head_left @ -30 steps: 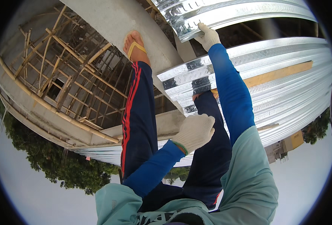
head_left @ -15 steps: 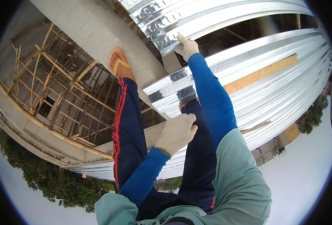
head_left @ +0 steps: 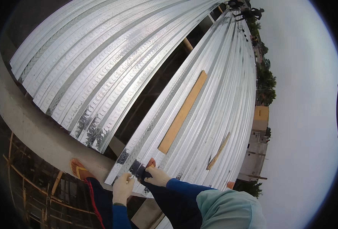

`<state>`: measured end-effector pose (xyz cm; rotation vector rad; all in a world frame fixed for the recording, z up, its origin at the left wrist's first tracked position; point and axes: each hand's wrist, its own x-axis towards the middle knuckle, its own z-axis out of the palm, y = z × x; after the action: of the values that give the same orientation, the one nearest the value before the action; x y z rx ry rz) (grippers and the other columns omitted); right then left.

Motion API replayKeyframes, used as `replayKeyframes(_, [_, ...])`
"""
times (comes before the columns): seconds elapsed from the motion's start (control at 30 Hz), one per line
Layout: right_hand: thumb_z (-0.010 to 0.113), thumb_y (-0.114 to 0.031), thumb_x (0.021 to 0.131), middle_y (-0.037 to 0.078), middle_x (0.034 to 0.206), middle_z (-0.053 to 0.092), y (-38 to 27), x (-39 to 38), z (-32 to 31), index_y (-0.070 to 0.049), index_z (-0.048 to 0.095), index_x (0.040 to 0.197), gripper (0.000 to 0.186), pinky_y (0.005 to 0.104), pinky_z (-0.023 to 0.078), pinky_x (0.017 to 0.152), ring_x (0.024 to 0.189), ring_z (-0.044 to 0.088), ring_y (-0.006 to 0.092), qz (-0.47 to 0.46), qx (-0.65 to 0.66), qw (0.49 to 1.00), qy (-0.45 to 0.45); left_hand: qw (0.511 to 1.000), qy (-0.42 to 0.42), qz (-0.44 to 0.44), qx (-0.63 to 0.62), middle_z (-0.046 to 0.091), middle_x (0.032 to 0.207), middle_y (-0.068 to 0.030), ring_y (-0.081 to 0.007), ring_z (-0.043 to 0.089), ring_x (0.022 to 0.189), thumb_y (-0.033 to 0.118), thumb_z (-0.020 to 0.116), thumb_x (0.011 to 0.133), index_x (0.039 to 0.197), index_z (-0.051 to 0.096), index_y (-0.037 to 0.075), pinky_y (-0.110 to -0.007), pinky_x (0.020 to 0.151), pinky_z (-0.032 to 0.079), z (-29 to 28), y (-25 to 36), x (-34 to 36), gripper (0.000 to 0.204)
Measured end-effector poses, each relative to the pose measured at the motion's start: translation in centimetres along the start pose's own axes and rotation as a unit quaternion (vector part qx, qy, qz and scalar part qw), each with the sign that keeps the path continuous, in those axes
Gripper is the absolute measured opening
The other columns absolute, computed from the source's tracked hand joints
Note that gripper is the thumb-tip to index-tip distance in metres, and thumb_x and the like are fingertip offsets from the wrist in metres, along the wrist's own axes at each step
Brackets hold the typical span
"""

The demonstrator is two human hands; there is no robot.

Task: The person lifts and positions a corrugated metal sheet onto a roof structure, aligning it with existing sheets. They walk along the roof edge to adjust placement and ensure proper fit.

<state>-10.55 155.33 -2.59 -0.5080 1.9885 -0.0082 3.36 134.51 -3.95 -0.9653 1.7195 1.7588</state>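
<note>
Both hands wear off-white knit gloves and are close together over the near end of a silver corrugated metal decking sheet (head_left: 193, 114). My left hand (head_left: 122, 189) is at the sheet's end edge with its fingers curled together; what they pinch, if anything, is too small to name. Just to its right, my right hand (head_left: 158, 177) is closed beside my trouser leg and right foot (head_left: 151, 163), its fingertips partly hidden. My left foot, in a yellow flip-flop (head_left: 79, 171), stands on a concrete beam (head_left: 54, 143). A second decking sheet (head_left: 96, 72) lies to the left, held by neither hand.
A dark gap (head_left: 153, 93) separates the two decking areas. A wooden plank (head_left: 182, 112) and a thin wood strip (head_left: 218, 150) lie on the right-hand sheets. Bamboo scaffolding (head_left: 47, 194) stands below the beam at lower left. People (head_left: 249, 14) are at the far end.
The view has turned rightward. My right hand has let go of the upper sheet's corner and come back near my right foot. My left hand has moved forward to the lower sheet's edge.
</note>
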Motion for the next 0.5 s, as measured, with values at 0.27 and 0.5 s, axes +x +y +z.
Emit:
replayKeyframes(0.27, [0.072, -0.069, 0.085, 0.027, 0.121, 0.072, 3.2, -21.6, -5.1, 0.005, 0.064, 0.129, 0.087, 0.0495, 0.054, 0.101, 0.119, 0.069, 0.0437, 0.316, -0.028, 0.948, -0.018, 0.998, 0.027, 0.047, 0.017, 0.077, 0.104, -0.0212, -0.0386, 0.074, 0.100, 0.030, 0.069, 0.089, 0.117, 0.075, 0.004, -0.046, 0.091, 0.057, -0.1, -0.9, 0.9, 0.038])
replayKeyframes(0.5, [0.070, -0.073, 0.084, 0.031, 0.123, 0.071, 1.3, -19.5, -2.8, 0.009, 0.063, 0.127, 0.093, 0.0474, 0.055, 0.100, 0.116, 0.071, 0.0427, 0.422, 0.054, 0.905, 0.018, 0.998, 0.019, 0.038, 0.054, 0.077, 0.104, -0.0211, -0.0385, 0.074, 0.101, 0.031, 0.069, 0.089, 0.116, 0.076, 0.005, -0.046, 0.090, 0.057, 0.4, -0.3, 1.0, 0.038])
